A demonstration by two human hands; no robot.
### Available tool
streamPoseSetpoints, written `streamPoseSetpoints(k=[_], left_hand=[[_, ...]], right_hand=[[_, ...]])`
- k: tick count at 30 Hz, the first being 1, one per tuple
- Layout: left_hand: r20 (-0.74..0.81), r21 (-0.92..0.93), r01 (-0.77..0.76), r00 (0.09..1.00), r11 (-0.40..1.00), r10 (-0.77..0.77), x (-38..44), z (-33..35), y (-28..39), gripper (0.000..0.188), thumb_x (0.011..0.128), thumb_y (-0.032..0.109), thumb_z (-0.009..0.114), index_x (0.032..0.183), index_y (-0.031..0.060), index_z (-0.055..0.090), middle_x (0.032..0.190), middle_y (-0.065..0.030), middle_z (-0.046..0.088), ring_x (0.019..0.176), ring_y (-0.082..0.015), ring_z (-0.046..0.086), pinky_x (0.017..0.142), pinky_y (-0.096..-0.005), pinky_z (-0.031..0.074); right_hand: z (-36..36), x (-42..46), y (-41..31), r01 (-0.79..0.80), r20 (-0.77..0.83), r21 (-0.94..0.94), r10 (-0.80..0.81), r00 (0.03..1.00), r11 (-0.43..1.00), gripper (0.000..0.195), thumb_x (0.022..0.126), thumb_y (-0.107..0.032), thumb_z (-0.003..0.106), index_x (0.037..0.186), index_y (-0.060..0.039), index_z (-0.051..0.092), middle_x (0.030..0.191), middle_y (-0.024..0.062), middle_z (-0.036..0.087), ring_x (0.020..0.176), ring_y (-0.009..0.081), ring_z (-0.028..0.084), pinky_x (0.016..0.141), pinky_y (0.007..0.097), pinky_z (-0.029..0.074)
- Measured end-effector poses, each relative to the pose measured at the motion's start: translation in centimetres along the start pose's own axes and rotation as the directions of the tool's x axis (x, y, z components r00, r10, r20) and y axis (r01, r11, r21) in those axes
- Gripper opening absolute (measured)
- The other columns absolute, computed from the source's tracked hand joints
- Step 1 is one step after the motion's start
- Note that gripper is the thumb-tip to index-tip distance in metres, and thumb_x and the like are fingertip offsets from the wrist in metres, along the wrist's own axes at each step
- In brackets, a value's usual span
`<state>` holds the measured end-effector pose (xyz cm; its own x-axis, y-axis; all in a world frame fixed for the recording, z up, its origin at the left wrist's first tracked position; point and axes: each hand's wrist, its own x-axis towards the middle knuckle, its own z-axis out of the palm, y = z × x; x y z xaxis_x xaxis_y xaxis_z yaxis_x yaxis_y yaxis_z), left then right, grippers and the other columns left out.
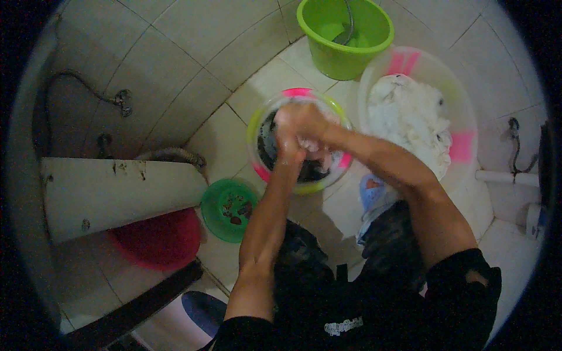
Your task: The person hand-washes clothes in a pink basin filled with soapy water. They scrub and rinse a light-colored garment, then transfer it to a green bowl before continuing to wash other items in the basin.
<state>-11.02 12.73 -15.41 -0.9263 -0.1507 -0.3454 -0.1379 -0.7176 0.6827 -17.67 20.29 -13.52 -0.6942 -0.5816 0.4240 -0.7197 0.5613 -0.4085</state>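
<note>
Both my hands are together over a small round basin [255, 127] with pink and yellow-green patches on its rim. My left hand [287, 134] and my right hand [311, 119] are closed against each other on a wet, light pink cloth [324, 155], blurred by motion. Part of the cloth hangs below my hands into the basin. Dark water [268, 145] with suds lies around it, and what is under the surface cannot be made out. My fingers are mostly hidden behind the backs of my hands.
Right of the basin, a large translucent tub [461, 109] holds a heap of white fabric [408, 118]. Behind stands a green bucket [325, 57] with a hose [350, 22] in it. A green bowl [213, 221] with dark bits, a red basin [162, 241] and a white panel [123, 188] are left.
</note>
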Motion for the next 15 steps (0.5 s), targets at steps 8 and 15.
streamPoseSetpoints(k=[8, 15], left_hand=[[0.146, 0.096, 0.134, 0.978, 0.986, -0.147, 1.4, -1.3, 8.6, 0.059, 0.090, 0.055, 0.038, 0.102, -0.0001, 0.058, 0.096, -0.0089, 0.062, 0.085, -0.0201, 0.060, 0.076, -0.0354, 0.049], [-0.052, 0.153, 0.098, 0.995, 0.983, -0.091, -1.3, -0.2, 6.1, 0.069, 0.086, 0.066, 0.030, 0.132, 0.0151, 0.038, 0.120, -0.0168, 0.048, 0.115, -0.0293, 0.046, 0.088, -0.0574, 0.039]], right_hand=[[-3.7, 2.8, -3.2, -0.130, 0.168, 0.381, 0.070, 0.983, 0.915, 0.060, 0.078, -0.024, 0.056, 0.134, -0.0142, 0.036, 0.111, 0.0186, 0.052, 0.103, 0.0315, 0.053, 0.086, 0.0390, 0.043], [-2.9, 2.8, 5.5, -0.376, 0.062, 0.661, 0.452, 0.890, 0.650, 0.033, 0.076, -0.020, 0.063, 0.107, -0.0080, 0.057, 0.087, 0.0150, 0.061, 0.076, 0.0223, 0.062, 0.068, 0.0390, 0.050]])
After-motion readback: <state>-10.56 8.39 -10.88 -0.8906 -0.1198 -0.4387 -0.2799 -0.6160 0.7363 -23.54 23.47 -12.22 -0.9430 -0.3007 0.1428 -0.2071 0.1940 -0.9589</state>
